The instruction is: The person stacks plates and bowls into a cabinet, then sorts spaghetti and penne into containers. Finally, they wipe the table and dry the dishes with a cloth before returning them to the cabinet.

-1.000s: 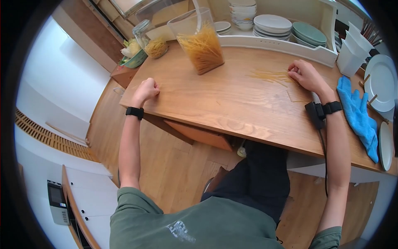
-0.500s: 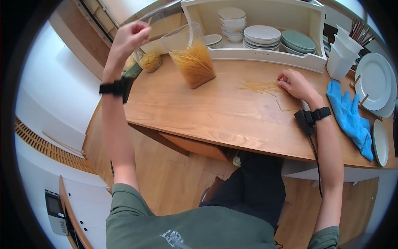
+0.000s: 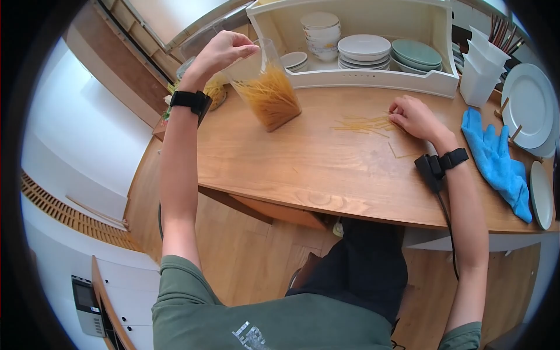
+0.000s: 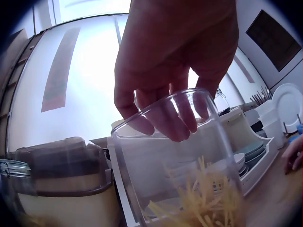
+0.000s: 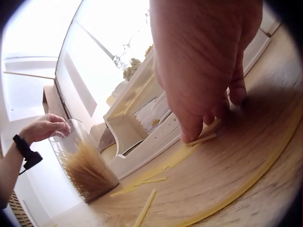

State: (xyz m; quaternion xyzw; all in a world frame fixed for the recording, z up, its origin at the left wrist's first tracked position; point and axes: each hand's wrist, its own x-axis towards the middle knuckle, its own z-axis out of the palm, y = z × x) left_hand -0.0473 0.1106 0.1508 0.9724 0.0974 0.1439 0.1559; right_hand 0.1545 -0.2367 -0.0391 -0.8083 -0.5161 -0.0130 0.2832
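A tall clear container (image 3: pixel 268 99) part full of dry yellow noodles (image 5: pixel 85 168) leans on the wooden table. My left hand (image 3: pixel 224 55) is over its mouth, fingers pointing down. In the left wrist view the left fingers (image 4: pixel 177 125) hang loosely inside the rim, above the noodles, and no strand shows among them. At the right of the table, my right hand (image 3: pixel 417 116) rests low over loose noodles (image 3: pixel 361 123). Its thumb and fingertips pinch the near end of these strands, seen under the thumb in the right wrist view.
A white shelf (image 3: pixel 373 81) with stacked bowls and plates stands behind. A blue glove (image 3: pixel 496 166), upright plates (image 3: pixel 528 105) and white holders (image 3: pixel 481 73) line the right side. A glass jar of noodles (image 3: pixel 216 93) is behind the left wrist. Broken strands (image 3: pixel 399 153) lie nearer.
My left hand rose from the table's left edge, carrying a thin strand half a second ago, then moved right to the container's mouth. The right hand stayed at the loose noodles.
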